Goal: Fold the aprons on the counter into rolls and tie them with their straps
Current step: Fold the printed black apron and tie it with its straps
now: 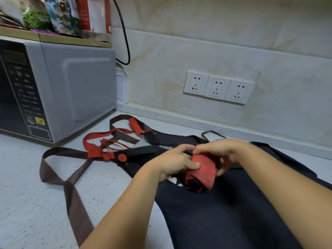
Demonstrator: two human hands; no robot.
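Note:
A small red and black apron roll (202, 174) sits between both hands, above a dark navy apron (224, 212) spread flat on the counter. My left hand (173, 163) holds the roll's left side, thumb pressed on the red cloth. My right hand (221, 154) grips the roll from the top and right. A black strap with a red button (122, 157) trails left from the roll to red straps (95, 143). Long brown straps (59, 178) lie looped on the counter at the left.
A grey microwave (53, 90) stands at the left with a wooden board and food packets on top. Three white wall sockets (218, 87) are on the tiled backsplash. The speckled white counter (27, 203) shows bare at the front left.

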